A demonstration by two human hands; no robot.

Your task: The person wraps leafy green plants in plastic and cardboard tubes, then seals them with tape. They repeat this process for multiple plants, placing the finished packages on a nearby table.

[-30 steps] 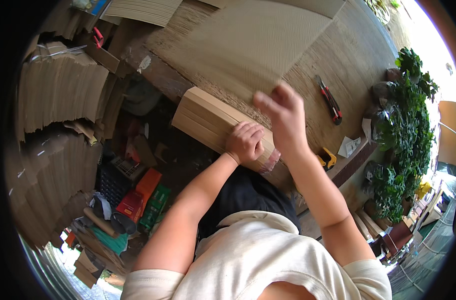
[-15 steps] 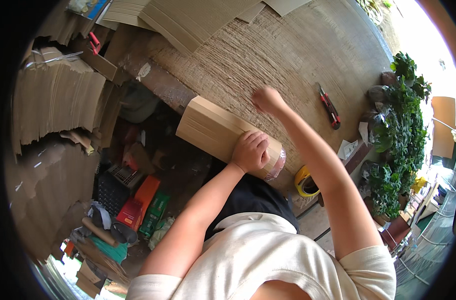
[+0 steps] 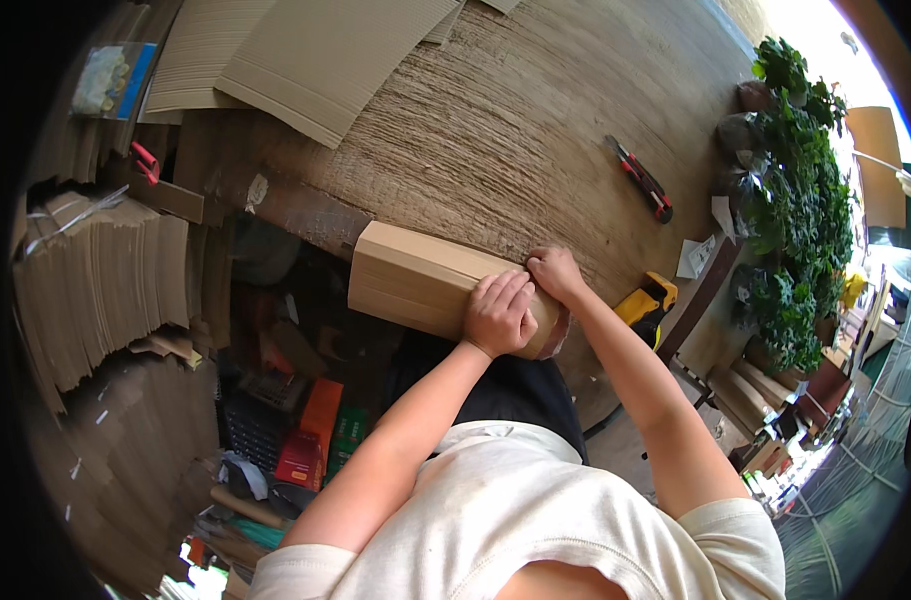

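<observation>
A long, folded brown cardboard carton [image 3: 415, 275] lies slantwise at the near edge of the wooden table, over my lap. My left hand [image 3: 500, 312] is wrapped over its right half, fingers curled on the top face. At the carton's far edge, close to that end, my right hand [image 3: 555, 272] is closed with its fingers bent in; whatever they pinch is hidden. Shiny clear film or tape shows on the carton's right end [image 3: 555, 338]. Beyond my right forearm lies a yellow-and-black object [image 3: 647, 303], partly covered by the arm.
A red-and-black utility knife [image 3: 640, 180] lies on the worn wooden table [image 3: 535, 120]. Flat cardboard sheets [image 3: 315, 70] cover its far left. Stacked cardboard [image 3: 105, 285] stands at the left, a red handle [image 3: 145, 162] above it. Leafy potted plants [image 3: 795, 220] line the right side.
My right hand has come down from above the table to the carton's far edge beside my left hand. The left hand keeps its hold. The whole view has shifted a little.
</observation>
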